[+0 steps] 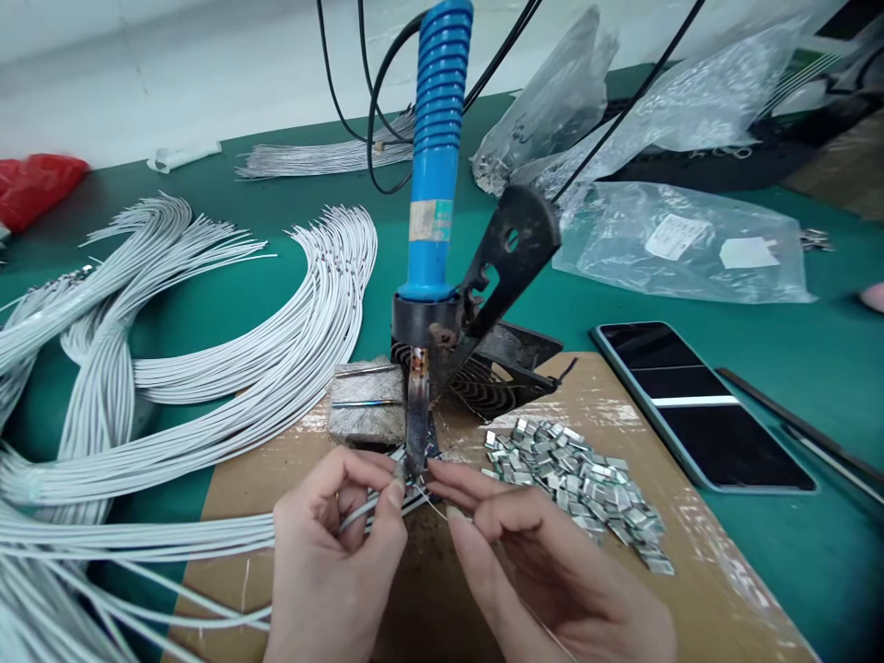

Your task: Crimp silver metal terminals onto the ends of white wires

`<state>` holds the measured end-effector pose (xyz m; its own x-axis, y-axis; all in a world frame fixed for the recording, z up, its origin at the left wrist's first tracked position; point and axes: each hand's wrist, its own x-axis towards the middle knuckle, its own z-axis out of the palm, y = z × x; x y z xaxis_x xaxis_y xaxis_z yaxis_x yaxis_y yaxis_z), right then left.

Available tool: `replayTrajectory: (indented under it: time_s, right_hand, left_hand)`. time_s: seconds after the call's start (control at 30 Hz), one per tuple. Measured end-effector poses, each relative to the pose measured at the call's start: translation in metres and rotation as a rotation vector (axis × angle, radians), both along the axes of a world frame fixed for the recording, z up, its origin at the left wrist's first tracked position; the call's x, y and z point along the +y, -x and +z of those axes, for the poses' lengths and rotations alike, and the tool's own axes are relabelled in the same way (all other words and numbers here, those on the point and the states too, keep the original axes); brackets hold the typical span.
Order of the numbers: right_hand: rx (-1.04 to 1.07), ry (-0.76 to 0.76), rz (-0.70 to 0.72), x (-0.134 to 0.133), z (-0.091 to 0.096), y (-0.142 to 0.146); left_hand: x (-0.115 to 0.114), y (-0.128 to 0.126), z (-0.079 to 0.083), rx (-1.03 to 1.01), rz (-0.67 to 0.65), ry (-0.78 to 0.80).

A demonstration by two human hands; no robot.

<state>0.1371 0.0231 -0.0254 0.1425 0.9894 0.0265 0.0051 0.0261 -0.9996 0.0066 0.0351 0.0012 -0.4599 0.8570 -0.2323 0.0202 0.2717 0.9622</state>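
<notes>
My left hand (338, 552) pinches a few white insulated wires (387, 502) just below the tip of a blue-handled soldering iron (435, 157). The iron stands upright in a black metal stand (483, 368), and its scorched shaft (417, 414) points down at the wire ends. My right hand (545, 571) comes in from the right, its fingertips close to the left hand and pinching a thin bare wire (435, 502). A pile of small metal clips (573, 483) lies just beyond my right hand. The contact point itself is partly hidden by my fingers.
A large bundle of white wires (207, 368) curves across the left of the green mat (539, 304). A grey block with metal strips (366, 405) sits on the cardboard sheet (691, 516). A phone (697, 405), plastic bags (677, 249) and black cables lie beyond.
</notes>
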Motion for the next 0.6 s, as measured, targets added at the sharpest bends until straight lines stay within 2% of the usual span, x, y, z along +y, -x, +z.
replayTrajectory:
  time_s: [0.07,0.23,0.33,0.5,0.6]
  right_hand:
    - [0.011,0.018,-0.035,0.000,0.000,0.002]
    - [-0.028,-0.050,0.040,0.002,-0.004,-0.001]
    - [-0.018,-0.057,0.032,0.003,-0.005,-0.003]
    - [0.004,-0.027,0.008,0.001,-0.002,0.002]
    - [0.014,0.004,-0.031,0.000,-0.003,0.003]
  left_hand:
    - [0.001,-0.003,0.002,0.001,0.007,0.005]
    - [0.001,-0.003,0.002,0.002,-0.008,-0.005]
    - [-0.001,0.001,-0.001,0.022,-0.013,-0.007]
    - [-0.002,0.006,-0.003,0.020,-0.115,-0.017]
    - [-0.001,0.003,-0.002,0.010,-0.027,-0.015]
